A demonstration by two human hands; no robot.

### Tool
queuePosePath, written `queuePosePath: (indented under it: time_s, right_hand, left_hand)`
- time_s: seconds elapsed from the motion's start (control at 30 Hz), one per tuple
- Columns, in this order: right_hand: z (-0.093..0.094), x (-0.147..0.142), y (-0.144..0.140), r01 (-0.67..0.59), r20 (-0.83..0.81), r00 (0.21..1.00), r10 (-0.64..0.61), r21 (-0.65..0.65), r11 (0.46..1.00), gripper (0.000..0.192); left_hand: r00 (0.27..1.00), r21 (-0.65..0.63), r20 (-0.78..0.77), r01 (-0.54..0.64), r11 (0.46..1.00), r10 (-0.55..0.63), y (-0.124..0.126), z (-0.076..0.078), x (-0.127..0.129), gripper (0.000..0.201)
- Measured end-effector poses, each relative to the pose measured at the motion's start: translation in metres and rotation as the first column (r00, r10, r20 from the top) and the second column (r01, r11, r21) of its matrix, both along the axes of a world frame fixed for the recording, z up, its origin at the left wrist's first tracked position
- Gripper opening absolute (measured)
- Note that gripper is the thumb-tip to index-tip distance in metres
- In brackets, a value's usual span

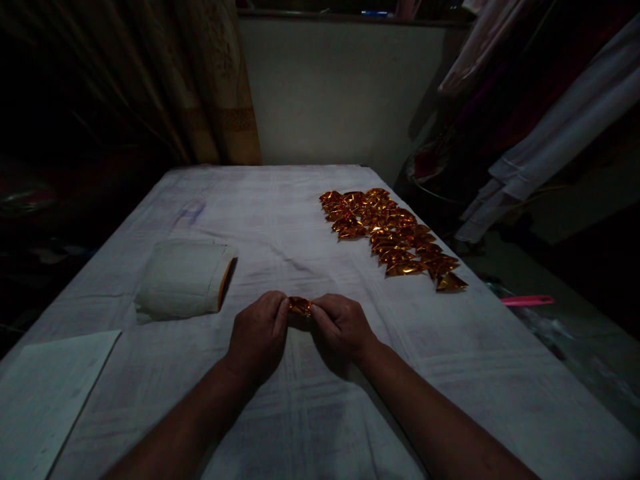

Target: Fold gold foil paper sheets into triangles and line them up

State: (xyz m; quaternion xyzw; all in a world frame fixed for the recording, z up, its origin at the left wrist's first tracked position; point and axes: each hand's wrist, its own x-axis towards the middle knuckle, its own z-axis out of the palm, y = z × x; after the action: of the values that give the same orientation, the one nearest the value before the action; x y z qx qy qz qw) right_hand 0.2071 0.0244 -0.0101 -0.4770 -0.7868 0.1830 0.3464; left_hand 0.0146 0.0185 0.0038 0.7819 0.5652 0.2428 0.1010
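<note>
Between my two hands, just above the cloth-covered table, is a small piece wrapped in shiny gold foil (300, 307). My left hand (260, 330) pinches its left end between thumb and fingers. The right end is gripped the same way by my right hand (345, 327). What lies inside the foil is hidden. Several similar gold foil pieces (395, 233) lie in rows toward the table's right edge. To the left of my hands rests a pale pouch (183, 280) with its orange-brown opening facing right.
A white sheet (55, 400) lies at the near left corner of the table (270, 220). Patterned curtains (210, 87) hang at the back left, and clothes (555, 127) at the right. On the floor at right is a pink strip-like thing (527, 301).
</note>
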Motion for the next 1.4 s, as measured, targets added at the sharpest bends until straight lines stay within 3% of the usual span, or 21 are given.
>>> queuePosePath:
  time_s: [0.13,0.33,0.43,0.63,0.77,0.93,1.1,1.23,1.33,1.4]
  right_hand:
    - [0.0,0.0,0.0,0.038,-0.033,0.999,-0.037,0.032,0.999,0.031]
    - [0.003,-0.001,-0.003,-0.083,-0.042,0.995,0.088,0.095,0.992,0.031]
    - [0.003,0.0,-0.002,-0.048,-0.054,0.997,0.054,0.095,0.994,0.03]
    - [0.0,0.003,0.002,0.016,-0.067,0.998,-0.011,0.081,0.997,0.024]
    - [0.0,0.007,0.004,0.097,-0.085,0.992,-0.093,0.055,0.994,0.011]
    - [0.001,0.019,0.007,0.138,-0.165,0.977,-0.135,0.007,0.99,0.011]
    - [0.007,0.049,0.015,0.258,-0.205,0.945,-0.255,-0.013,0.966,0.014]
    - [0.016,0.096,0.019,0.445,-0.099,0.887,-0.451,-0.074,0.892,0.016]
    - [0.023,0.133,0.015,0.503,0.003,0.861,-0.508,-0.145,0.852,0.017]
    - [0.025,0.155,0.011,0.588,0.088,0.809,-0.582,-0.154,0.794,0.018]
  left_hand:
    - [0.997,-0.008,0.062,0.037,0.999,-0.036,-0.002,-0.001,0.0,0.034]
    - [0.997,0.033,0.071,0.012,0.999,-0.014,-0.004,-0.001,0.001,0.032]
    - [0.997,0.035,0.058,0.053,0.998,-0.055,-0.006,-0.001,0.003,0.033]
    - [0.998,0.02,0.05,0.024,0.999,-0.025,-0.006,0.001,0.003,0.034]
    - [0.993,0.001,0.105,0.05,0.999,-0.05,-0.007,0.002,0.002,0.034]
    - [0.988,-0.026,0.145,0.059,0.998,-0.054,-0.005,0.003,0.001,0.034]
    - [0.977,-0.103,0.211,0.054,0.993,-0.031,-0.001,0.003,-0.003,0.036]
    - [0.973,-0.106,0.228,0.053,0.993,-0.028,0.0,0.003,-0.004,0.04]
    - [0.977,-0.095,0.212,0.05,0.994,-0.029,-0.001,0.003,-0.003,0.04]
    - [0.979,-0.088,0.202,0.05,0.995,-0.031,-0.001,0.003,-0.003,0.041]
